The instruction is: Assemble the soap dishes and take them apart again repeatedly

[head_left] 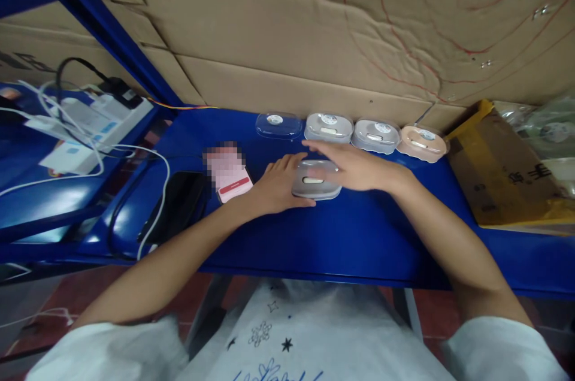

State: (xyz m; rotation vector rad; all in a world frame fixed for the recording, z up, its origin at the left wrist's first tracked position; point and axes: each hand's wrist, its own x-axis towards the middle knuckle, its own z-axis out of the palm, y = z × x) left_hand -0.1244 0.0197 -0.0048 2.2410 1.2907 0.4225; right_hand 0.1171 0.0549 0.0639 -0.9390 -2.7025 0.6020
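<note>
A small grey oval box [318,190] with a pale raised piece on its middle sits on the blue table in front of me. My left hand [284,183] grips its left end, thumb along the near side and fingers on the far side. Over its right part is my right hand [345,164], fingers stretched out and partly blurred; whether it touches the box I cannot tell. Behind stand two similar grey boxes [329,129] [375,137] and a peach one [422,144], all under clear lids with round stickers. A separate clear lid [278,127] lies left of them.
Left of my hands lies a phone [234,184] with a pink screen, beside a black flat item [177,201]. Power strips [96,135] and white cables crowd the left side. An open cardboard box [503,171] with yellow tape stands right. Cardboard sheeting [278,33] backs the table.
</note>
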